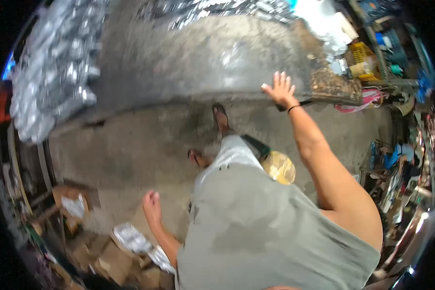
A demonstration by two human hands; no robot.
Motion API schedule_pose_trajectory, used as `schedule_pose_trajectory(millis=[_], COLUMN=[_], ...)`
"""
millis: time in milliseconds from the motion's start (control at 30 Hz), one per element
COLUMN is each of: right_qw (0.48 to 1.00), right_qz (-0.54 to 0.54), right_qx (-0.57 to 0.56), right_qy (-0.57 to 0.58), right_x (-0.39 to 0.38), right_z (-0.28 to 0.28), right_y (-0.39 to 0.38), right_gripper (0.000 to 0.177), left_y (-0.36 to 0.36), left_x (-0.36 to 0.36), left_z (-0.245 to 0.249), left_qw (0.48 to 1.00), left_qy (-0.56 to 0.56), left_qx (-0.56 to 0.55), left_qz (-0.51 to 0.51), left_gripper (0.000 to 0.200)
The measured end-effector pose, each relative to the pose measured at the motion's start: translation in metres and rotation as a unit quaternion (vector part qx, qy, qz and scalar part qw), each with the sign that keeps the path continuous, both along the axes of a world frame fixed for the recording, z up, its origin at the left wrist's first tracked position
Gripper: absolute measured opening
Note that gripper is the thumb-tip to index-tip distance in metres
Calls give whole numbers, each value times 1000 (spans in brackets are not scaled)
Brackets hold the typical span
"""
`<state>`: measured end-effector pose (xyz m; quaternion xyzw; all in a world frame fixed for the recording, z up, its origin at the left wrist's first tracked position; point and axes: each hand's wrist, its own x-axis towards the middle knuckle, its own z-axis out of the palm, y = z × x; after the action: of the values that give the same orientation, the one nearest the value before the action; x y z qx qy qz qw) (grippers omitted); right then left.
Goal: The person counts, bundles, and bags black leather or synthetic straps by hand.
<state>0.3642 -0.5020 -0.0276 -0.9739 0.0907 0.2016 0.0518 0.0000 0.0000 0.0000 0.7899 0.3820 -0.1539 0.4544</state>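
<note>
"One broad table [179, 67] fills the far side of my feed, in front of the person. How would it handle?"

"Heavy and stiff, I'd judge. Its top looks hard and worn, with a shine in the middle that could be slick under a palm. I'd take hold at the near edge, fingers over the top and thumb below, and keep off the rough, chipped corner on the right."

"And on it?"

"Silver packs [58, 72] crowd the left end. They look light, slippery and easy to dent, so I'd cup them from below rather than pinch. Crinkled film [212, 12] lies along the far side; it would slide and bunch. A pale bag [324, 29] sits at the far right, soft by the look of it."

"Lower down?"

"Bare floor [130, 159], and a yellow disc [279, 169] beside the person's leg."

"Hands?"

"My view has the right hand [280, 92] wide open, fingers spread over the table's near edge, gripping nothing. Contact I can't confirm. The left hand [152, 205] hangs over the floor, well apart from the table, fingers partly curled. Blur hides the palm, so I can't tell how closed it is or whether it holds anything."
</note>
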Motion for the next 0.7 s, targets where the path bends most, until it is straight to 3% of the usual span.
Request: schedule_pose_trajectory(millis=[67, 100, 133, 200, 233, 300, 333, 367, 467, 500, 533, 633, 667, 700], right_qw=[999, 1000, 1000, 999, 999, 997, 995, 992, 985, 978, 969, 957, 939, 939], right_qz=[7, 11, 18, 31, 35, 73, 96, 119, 152, 166, 179, 176, 176, 176], right_qx=[-34, 0, -4, -4, 5, 12, 22, 33, 66, 97, 127, 220, 260, 262], right_qy=[25, 16, 16, 8, 3, -10, -17, -24, -42, -77, -110, -73, -140, -135], right_x=[-9, 7, 0, 0, 1, -6, -11, -15, -19, -22, -23, -3, 6, 18], right_z=[-4, 15, 16, 19, 17, 22, 27, 33, 36, 34, 34, 45, 46, 43], right_y=[13, 11, 8, 5, 5, 0, -2, -8, -29, -36, -40, -63, -71, -79], right_gripper=[96, 95, 93, 91, 89, 90, 88, 87, 84, 80, 75, 60, 43, 43], left_y=[-7, -21, -36, -62, -74, -102, -114, -132, -182, -197, -211, -251, -257, -260], left_x=[8, 38, 55, 92, 110, 144, 158, 175, 221, 236, 249, 291, 300, 308], left_z=[-31, 5, 13, 33, 29, 17, 17, 34, 27, 29, 42, 62, 64, 66], left_qw=[993, 972, 969, 992, 990, 957, 961, 985, 956, 929, 941, 943, 944, 942], left_qy=[-81, -165, -182, -86, -101, -260, -245, -157, -260, -311, -270, -268, -264, -271], left_qx=[75, 162, 161, 84, 90, 126, 126, 65, 119, 153, 129, 104, 105, 111], left_qz=[-30, -41, -47, 31, 27, 3, -10, 18, -70, -127, -156, -168, -165, -164], left_gripper=[25, 21, 21, 22, 22, 25, 27, 28, 19, 17, 14, 15, 15, 15])
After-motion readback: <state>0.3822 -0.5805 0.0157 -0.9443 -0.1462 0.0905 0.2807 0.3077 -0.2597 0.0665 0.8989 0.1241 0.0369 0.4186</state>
